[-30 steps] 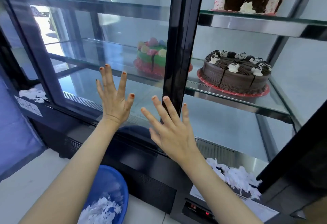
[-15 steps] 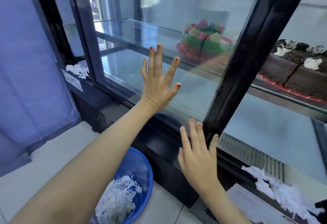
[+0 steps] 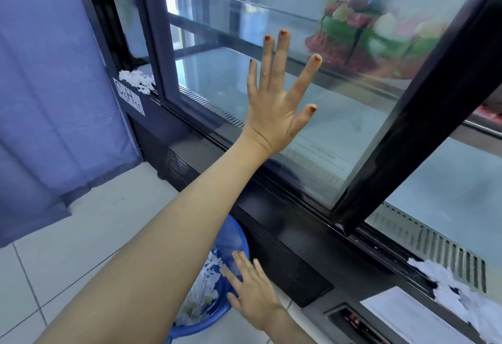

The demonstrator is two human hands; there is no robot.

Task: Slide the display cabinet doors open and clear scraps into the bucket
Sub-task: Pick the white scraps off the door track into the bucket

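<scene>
My left hand (image 3: 277, 99) lies flat with fingers spread on the glass of the sliding cabinet door (image 3: 339, 126), whose black frame edge (image 3: 423, 115) runs diagonally at the right. My right hand (image 3: 252, 292) hangs low and open, fingers apart, over the rim of the blue bucket (image 3: 231, 237) on the floor, which holds white paper scraps (image 3: 202, 286). More white scraps (image 3: 456, 289) lie on the cabinet sill at the lower right. A smaller pile of scraps (image 3: 137, 80) sits on the sill at the far left.
A green and pink cake (image 3: 366, 34) stands on the glass shelf behind the door. A blue curtain (image 3: 49, 99) hangs at the left over the white tiled floor (image 3: 81, 235). A paper label (image 3: 129, 99) is stuck on the cabinet's left corner.
My right hand has dropped from the door frame down to the bucket. My left hand stays flat on the glass, and the view has swung left and down.
</scene>
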